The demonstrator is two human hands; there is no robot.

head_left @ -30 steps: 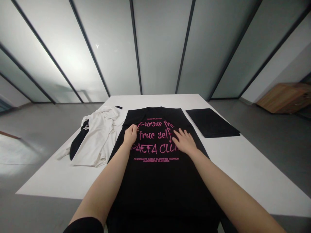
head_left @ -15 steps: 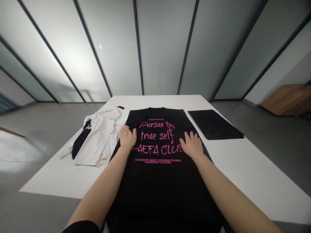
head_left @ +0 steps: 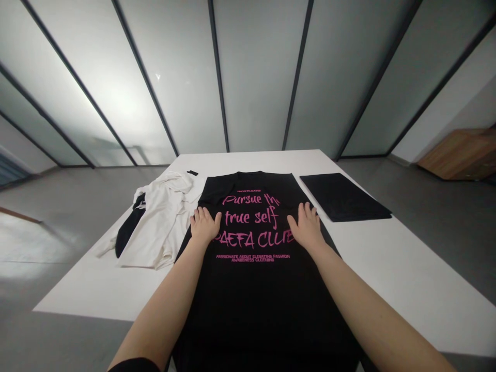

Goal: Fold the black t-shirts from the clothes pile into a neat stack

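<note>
A black T-shirt [head_left: 251, 289] with pink lettering lies spread flat on the white table [head_left: 406, 279], its hem hanging over the near edge. My left hand [head_left: 203, 226] rests flat on the shirt's left edge, fingers stretched out. My right hand [head_left: 307, 227] lies flat on the shirt's right side beside the lettering, fingers spread. Neither hand holds anything.
A crumpled white garment [head_left: 158, 222] with a black piece [head_left: 127, 232] lies to the left of the shirt. A folded black garment [head_left: 343, 196] sits at the right back. Glass panels stand behind the table, and a wooden cabinet [head_left: 457, 155] is at far right.
Both hands slid outward from the middle of the print to the shirt's sides. The left hand, curled a second ago, now lies flat.
</note>
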